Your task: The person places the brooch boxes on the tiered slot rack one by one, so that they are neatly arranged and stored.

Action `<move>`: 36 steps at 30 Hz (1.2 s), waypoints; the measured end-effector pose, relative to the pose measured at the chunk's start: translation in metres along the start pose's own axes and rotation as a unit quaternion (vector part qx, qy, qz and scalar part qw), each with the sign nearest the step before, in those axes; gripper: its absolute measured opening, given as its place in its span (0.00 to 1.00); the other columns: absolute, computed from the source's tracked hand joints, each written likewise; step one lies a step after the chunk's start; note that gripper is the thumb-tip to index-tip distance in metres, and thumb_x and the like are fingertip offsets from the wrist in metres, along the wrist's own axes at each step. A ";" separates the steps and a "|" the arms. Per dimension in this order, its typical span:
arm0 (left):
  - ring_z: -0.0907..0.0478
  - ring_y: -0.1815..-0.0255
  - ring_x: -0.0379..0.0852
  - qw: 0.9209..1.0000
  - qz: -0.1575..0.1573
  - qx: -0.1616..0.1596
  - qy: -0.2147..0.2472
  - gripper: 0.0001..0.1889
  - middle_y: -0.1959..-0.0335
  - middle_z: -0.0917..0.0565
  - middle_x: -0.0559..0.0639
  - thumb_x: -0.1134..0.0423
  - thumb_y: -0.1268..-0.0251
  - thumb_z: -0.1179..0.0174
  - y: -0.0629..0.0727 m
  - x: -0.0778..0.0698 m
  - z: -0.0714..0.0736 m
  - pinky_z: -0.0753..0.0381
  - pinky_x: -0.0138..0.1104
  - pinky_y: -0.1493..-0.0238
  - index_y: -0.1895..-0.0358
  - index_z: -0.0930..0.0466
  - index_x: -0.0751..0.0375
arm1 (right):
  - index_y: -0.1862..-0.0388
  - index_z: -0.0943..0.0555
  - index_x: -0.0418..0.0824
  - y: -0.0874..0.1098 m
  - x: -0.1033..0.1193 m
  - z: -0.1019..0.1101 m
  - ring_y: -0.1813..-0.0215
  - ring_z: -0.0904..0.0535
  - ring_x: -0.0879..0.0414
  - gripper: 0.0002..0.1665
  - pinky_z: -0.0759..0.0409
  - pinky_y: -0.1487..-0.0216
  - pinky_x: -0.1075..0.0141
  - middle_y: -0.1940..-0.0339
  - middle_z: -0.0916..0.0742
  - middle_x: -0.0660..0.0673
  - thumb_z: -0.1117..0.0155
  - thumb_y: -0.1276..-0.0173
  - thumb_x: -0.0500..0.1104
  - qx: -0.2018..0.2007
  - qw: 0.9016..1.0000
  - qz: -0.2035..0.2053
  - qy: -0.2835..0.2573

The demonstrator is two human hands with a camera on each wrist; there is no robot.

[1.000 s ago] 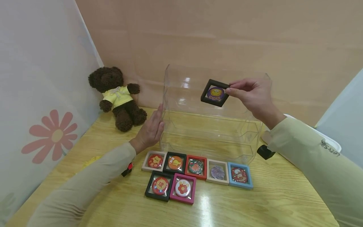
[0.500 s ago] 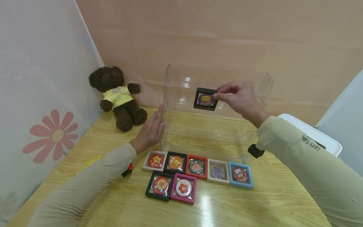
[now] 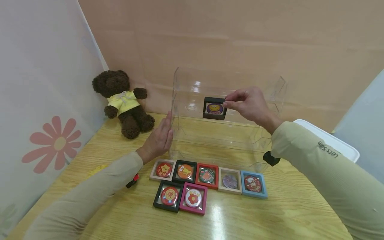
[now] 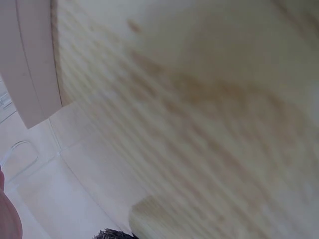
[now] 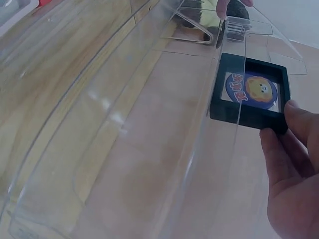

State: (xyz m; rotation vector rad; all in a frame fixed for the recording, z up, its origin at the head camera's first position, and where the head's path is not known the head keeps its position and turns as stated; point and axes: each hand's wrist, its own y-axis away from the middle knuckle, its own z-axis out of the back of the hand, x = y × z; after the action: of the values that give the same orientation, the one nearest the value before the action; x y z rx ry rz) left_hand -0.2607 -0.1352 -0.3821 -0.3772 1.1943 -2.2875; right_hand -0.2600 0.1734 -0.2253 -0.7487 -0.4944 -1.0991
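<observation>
My right hand [image 3: 250,107] pinches a small black display frame [image 3: 214,108] by its right side. The frame holds a round purple badge [image 5: 253,91] with a yellow cartoon animal. It is upright at an upper tier of a clear tiered display rack [image 3: 175,95]; in the right wrist view the rack's clear front lip overlaps it. Whether its bottom touches the tier I cannot tell. My left hand [image 3: 159,140] rests with straight fingers against the rack's left side. In the left wrist view mostly a blurred sleeve [image 4: 189,129] shows.
Several framed badges lie in two rows before the rack, including a blue frame [image 3: 254,185] and a magenta frame [image 3: 193,198]. A brown teddy bear [image 3: 126,103] sits back left. A white tray [image 3: 345,146] stands right, partly behind my sleeve.
My right hand has moved left and slightly down with the black frame, which has gone from tilted to upright against the rack. My left hand has stayed at the rack's side.
</observation>
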 end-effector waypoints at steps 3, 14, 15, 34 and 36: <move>0.38 0.80 0.44 1.000 0.000 0.004 -0.004 0.30 0.56 0.31 0.68 0.59 0.23 0.71 0.000 -0.001 0.002 0.28 0.38 0.85 0.28 0.62 0.76 | 0.59 0.13 0.37 -0.001 0.003 0.002 0.49 0.21 0.51 0.10 0.22 0.52 0.57 0.57 0.14 0.43 0.32 0.37 0.41 0.029 0.999 0.019 0.030; 0.39 0.80 0.43 1.000 0.008 0.017 -0.013 0.30 0.59 0.31 0.66 0.59 0.23 0.72 0.002 -0.002 0.004 0.29 0.36 0.86 0.29 0.61 0.78 | 0.63 0.14 0.32 -0.010 0.020 -0.005 0.57 0.18 0.46 0.06 0.19 0.56 0.56 0.60 0.14 0.39 0.33 0.39 0.32 0.051 0.987 0.115 0.099; 0.39 0.80 0.43 1.000 0.009 0.016 -0.013 0.30 0.59 0.31 0.66 0.59 0.23 0.72 0.002 -0.002 0.003 0.29 0.36 0.86 0.29 0.61 0.78 | 0.63 0.14 0.31 -0.010 0.022 -0.006 0.58 0.18 0.47 0.06 0.19 0.57 0.56 0.61 0.14 0.39 0.33 0.39 0.31 0.050 0.986 0.122 0.102; 0.38 0.82 0.43 1.000 0.010 0.011 -0.005 0.29 0.57 0.30 0.68 0.59 0.22 0.73 0.004 -0.005 0.002 0.29 0.37 0.86 0.28 0.63 0.77 | 0.60 0.15 0.34 -0.016 0.037 -0.030 0.62 0.17 0.51 0.07 0.21 0.60 0.57 0.65 0.13 0.42 0.35 0.37 0.34 0.059 0.986 0.125 0.098; 0.38 0.82 0.43 1.000 0.010 0.009 -0.002 0.29 0.57 0.30 0.68 0.59 0.22 0.72 0.004 -0.005 0.002 0.28 0.38 0.85 0.28 0.62 0.77 | 0.60 0.15 0.33 -0.016 0.038 -0.033 0.61 0.17 0.50 0.08 0.20 0.58 0.58 0.64 0.13 0.42 0.35 0.37 0.34 0.066 0.987 0.124 0.084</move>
State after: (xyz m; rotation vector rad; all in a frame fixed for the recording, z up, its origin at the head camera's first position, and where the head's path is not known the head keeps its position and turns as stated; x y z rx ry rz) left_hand -0.2541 -0.1358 -0.3845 -0.3610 1.1685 -2.2775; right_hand -0.2598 0.1215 -0.2163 -0.5776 -0.3182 -0.8790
